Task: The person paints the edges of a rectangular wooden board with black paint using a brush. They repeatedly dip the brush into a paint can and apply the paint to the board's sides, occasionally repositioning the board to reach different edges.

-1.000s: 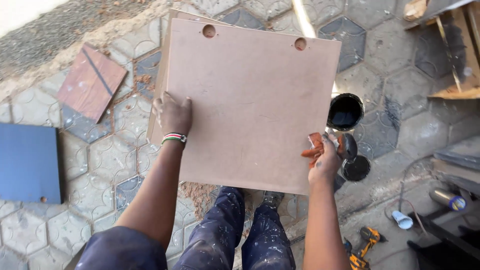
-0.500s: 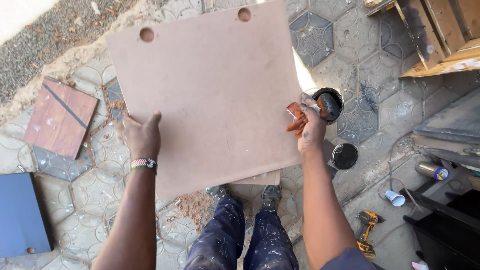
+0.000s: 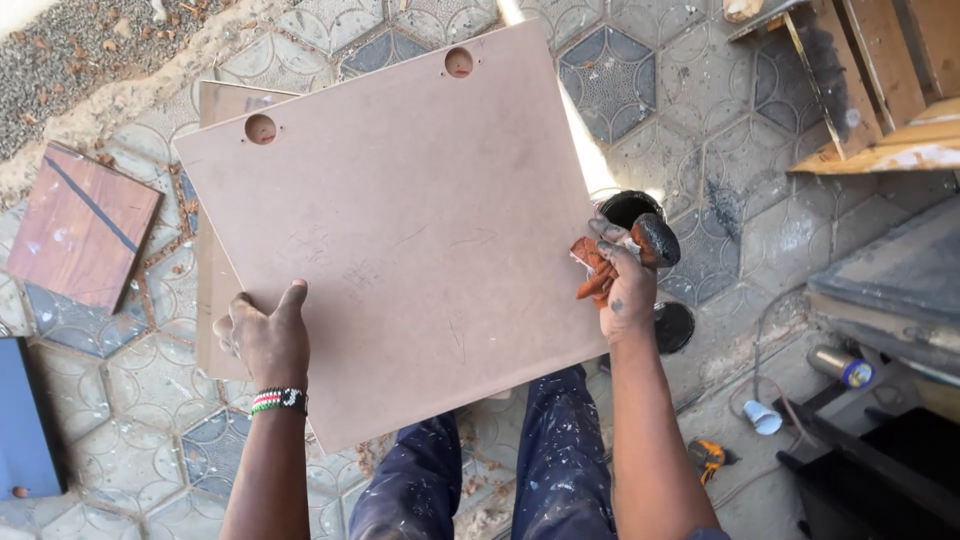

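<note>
Two hands carry one flat tan fibreboard panel (image 3: 400, 230) with two round holes, head view. Left hand (image 3: 262, 338) clamps its near-left edge, thumb on top; right hand (image 3: 620, 285) grips the right edge (also pinching an orange rag (image 3: 592, 268) and dark pad (image 3: 655, 240)). Risk, as judged: the crowded right grip slips, dropping the panel onto the black tin (image 3: 625, 207) below.

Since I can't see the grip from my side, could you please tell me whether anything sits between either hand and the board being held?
The left hand grips the brown board bare, nothing between. The right hand also holds an orange rag and a dark sponge-like pad at the board's edge; whether the rag separates fingers from board is unclear.
</note>
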